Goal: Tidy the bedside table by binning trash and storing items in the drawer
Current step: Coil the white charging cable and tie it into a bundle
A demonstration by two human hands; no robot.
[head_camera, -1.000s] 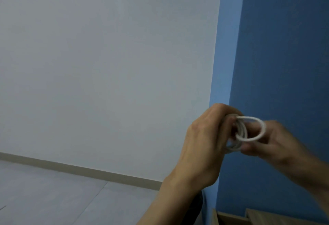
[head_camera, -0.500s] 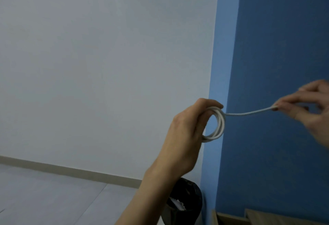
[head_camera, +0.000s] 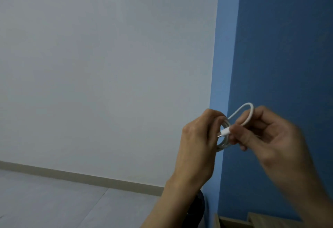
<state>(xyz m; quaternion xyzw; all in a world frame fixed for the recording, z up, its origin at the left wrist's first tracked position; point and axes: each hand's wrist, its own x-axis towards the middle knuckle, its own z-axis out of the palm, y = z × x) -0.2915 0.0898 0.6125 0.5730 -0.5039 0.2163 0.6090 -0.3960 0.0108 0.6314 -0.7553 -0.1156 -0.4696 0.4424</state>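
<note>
A white charging cable (head_camera: pixel 249 111) is held up in front of the blue wall. My left hand (head_camera: pixel 197 141) grips its coiled part, the loops wrapped round my fingers. My right hand (head_camera: pixel 270 137) pinches the cable's plug end between thumb and fingertips and holds it at the middle of the coil. A loose loop arches above both hands. The bedside table's top and its drawer are out of view.
A black bin (head_camera: pixel 197 208) shows partly behind my left forearm on the grey floor. A wooden furniture edge (head_camera: pixel 234 221) sits at the bottom right against the blue wall (head_camera: pixel 279 47). The white wall (head_camera: pixel 108 65) fills the left.
My right hand, which had drawn the cable's end out to the right, has come back to the coil with the plug. The left hand holds the coil slightly lower and further right.
</note>
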